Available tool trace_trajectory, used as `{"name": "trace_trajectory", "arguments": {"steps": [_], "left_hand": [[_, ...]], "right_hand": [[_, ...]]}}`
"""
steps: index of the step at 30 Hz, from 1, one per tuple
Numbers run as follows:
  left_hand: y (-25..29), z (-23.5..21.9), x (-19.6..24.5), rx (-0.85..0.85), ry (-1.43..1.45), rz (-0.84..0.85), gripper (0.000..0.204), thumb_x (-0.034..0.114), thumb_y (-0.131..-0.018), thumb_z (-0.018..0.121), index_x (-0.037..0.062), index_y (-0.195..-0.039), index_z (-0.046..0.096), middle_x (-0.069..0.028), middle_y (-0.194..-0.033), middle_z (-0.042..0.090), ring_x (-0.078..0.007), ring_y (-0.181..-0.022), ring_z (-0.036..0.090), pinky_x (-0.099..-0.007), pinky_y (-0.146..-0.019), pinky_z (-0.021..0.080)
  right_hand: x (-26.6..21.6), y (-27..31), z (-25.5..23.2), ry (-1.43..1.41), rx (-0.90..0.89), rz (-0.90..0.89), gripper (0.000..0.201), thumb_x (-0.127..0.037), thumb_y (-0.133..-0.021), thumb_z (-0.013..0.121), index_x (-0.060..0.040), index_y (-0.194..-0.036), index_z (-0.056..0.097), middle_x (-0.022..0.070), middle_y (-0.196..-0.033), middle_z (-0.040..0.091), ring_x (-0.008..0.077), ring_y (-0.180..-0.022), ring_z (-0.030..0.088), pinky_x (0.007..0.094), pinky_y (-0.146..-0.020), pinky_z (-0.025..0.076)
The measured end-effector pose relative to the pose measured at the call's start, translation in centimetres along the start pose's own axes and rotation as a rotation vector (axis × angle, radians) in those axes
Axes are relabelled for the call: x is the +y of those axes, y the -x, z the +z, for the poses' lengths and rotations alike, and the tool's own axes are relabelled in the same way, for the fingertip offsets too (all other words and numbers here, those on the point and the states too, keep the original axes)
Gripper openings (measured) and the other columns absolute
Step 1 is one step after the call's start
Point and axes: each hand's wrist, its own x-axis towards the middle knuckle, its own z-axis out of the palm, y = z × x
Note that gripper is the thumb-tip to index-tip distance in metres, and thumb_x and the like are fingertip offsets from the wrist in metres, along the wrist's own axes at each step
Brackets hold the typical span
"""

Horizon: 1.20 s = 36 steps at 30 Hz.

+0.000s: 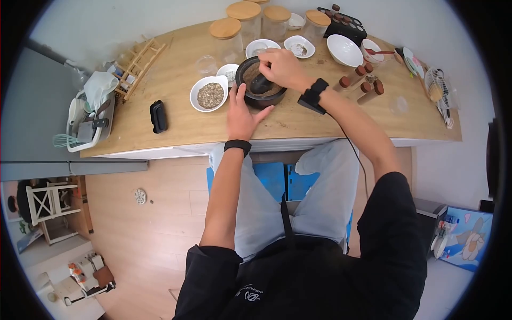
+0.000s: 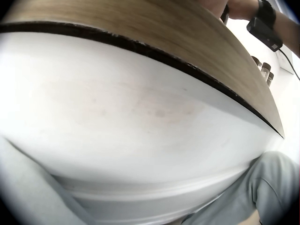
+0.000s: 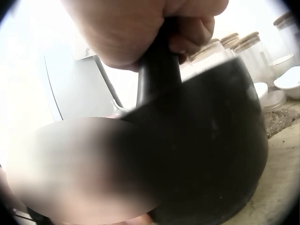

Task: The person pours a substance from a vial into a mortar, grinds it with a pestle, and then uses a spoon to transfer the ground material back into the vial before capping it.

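A dark stone mortar (image 1: 276, 99) with brown powder (image 1: 253, 72) inside stands near the table's front edge. My right hand (image 1: 282, 68) grips the handle of a black pestle (image 1: 260, 85) in a fist from above, its lower end down in the mortar. The right wrist view shows this fist (image 3: 126, 28) around the pestle handle (image 3: 159, 75) over the mortar wall (image 3: 211, 131). My left hand (image 1: 242, 118) rests against the mortar's near left side, thumb and fingers spread and straight. A blurred patch covers part of the right wrist view.
Left of the mortar sits a white bowl (image 1: 209, 108) of coarse grains. Wood-lidded jars (image 1: 232, 47) and small white dishes (image 1: 300, 47) stand behind. Brown-capped vials (image 1: 369, 94) and a white bowl (image 1: 344, 50) are to the right. A black case (image 1: 158, 116) lies at left, beside a dish rack (image 1: 98, 133).
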Motion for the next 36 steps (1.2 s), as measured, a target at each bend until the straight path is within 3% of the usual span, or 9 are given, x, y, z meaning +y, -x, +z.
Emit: {"name": "trace_trajectory", "arguments": {"steps": [2,8,14,22,25,27,30,34,36], "left_hand": [[0.3,0.2,-0.3,0.01,-0.004,0.01,0.106,0.037,-0.067,0.097,0.0034,-0.147,0.036,-0.0293,-0.143,0.046,-0.046,-0.129,0.051,-0.0469,-0.107,0.047],[-0.1,0.0,-0.1,0.011,-0.012,0.006,0.103,0.042,-0.067,0.095,0.0046,-0.146,0.04,-0.0306,-0.146,0.045,-0.0474,-0.129,0.053,-0.0479,-0.105,0.05],[0.2,0.0,-0.5,0.034,-0.013,-0.008,0.1,0.047,-0.068,0.093,0.0078,-0.146,0.044,-0.0307,-0.148,0.046,-0.0474,-0.129,0.054,-0.0482,-0.102,0.053],[0.1,0.1,-0.6,0.045,-0.007,0.01,0.104,0.043,-0.066,0.096,0.0048,-0.146,0.042,-0.0312,-0.146,0.046,-0.0475,-0.129,0.054,-0.0484,-0.103,0.052],[0.2,-0.1,-0.3,0.021,0.014,-0.053,0.102,0.044,-0.066,0.095,0.0067,-0.145,0.044,-0.0302,-0.147,0.046,-0.0467,-0.13,0.054,-0.0481,-0.103,0.053],[0.1,-0.3,-0.4,-0.038,0.0,-0.078,0.1,0.045,-0.066,0.095,0.0089,-0.145,0.046,-0.0279,-0.149,0.046,-0.0458,-0.129,0.055,-0.0476,-0.102,0.054],[0.2,-0.5,-0.2,-0.027,-0.001,-0.093,0.097,0.051,-0.068,0.091,0.012,-0.146,0.049,-0.0289,-0.15,0.046,-0.0461,-0.124,0.059,-0.0486,-0.096,0.056],[0.0,-0.3,-0.4,0.019,0.016,-0.055,0.096,0.051,-0.068,0.091,0.0124,-0.146,0.049,-0.0287,-0.15,0.046,-0.0464,-0.123,0.06,-0.0488,-0.095,0.056],[0.2,-0.5,-0.3,-0.001,-0.001,-0.074,0.096,0.051,-0.068,0.091,0.0125,-0.146,0.049,-0.0287,-0.15,0.046,-0.0467,-0.123,0.06,-0.0489,-0.096,0.056]], "right_hand": [[0.9,-0.2,-0.9,0.025,-0.12,0.039,0.01,-0.014,-0.084,0.064,-0.0072,-0.078,0.066,0.0132,-0.076,0.065,0.0389,-0.07,0.065,0.0494,-0.063,0.054],[-0.2,-0.7,-0.6,0.121,0.013,-0.157,0.009,-0.011,-0.085,0.066,-0.0056,-0.079,0.064,0.0115,-0.077,0.062,0.0354,-0.067,0.064,0.0436,-0.06,0.051],[-0.5,-1.2,-3.8,0.197,0.005,-0.048,0.014,-0.013,-0.085,0.065,-0.0046,-0.074,0.063,0.0128,-0.072,0.061,0.0373,-0.066,0.063,0.0469,-0.061,0.052],[-1.0,0.3,-3.7,0.389,-0.03,-0.294,0.01,-0.013,-0.085,0.069,-0.0082,-0.08,0.062,0.0092,-0.076,0.061,0.0322,-0.063,0.064,0.042,-0.053,0.051],[-0.9,0.9,-1.7,0.361,0.104,-0.18,0.011,-0.014,-0.084,0.07,-0.0079,-0.078,0.064,0.0102,-0.075,0.062,0.0333,-0.064,0.065,0.0437,-0.055,0.051],[-1.0,1.7,0.2,0.252,0.166,0.128,0.013,-0.016,-0.084,0.069,-0.0071,-0.076,0.065,0.0119,-0.074,0.063,0.0357,-0.067,0.066,0.0461,-0.058,0.052],[1.0,1.0,-1.4,0.172,-0.074,0.171,0.013,-0.017,-0.084,0.068,-0.0063,-0.076,0.066,0.0136,-0.074,0.065,0.0383,-0.068,0.065,0.048,-0.062,0.052],[-0.4,0.5,-0.1,0.216,0.148,0.138,0.013,-0.016,-0.083,0.066,-0.0049,-0.076,0.068,0.016,-0.074,0.068,0.0389,-0.07,0.066,0.048,-0.064,0.052],[-0.5,0.1,-0.3,0.132,0.043,0.142,0.014,-0.017,-0.083,0.067,-0.0048,-0.075,0.067,0.0152,-0.075,0.067,0.0385,-0.072,0.066,0.0476,-0.064,0.052]]}}
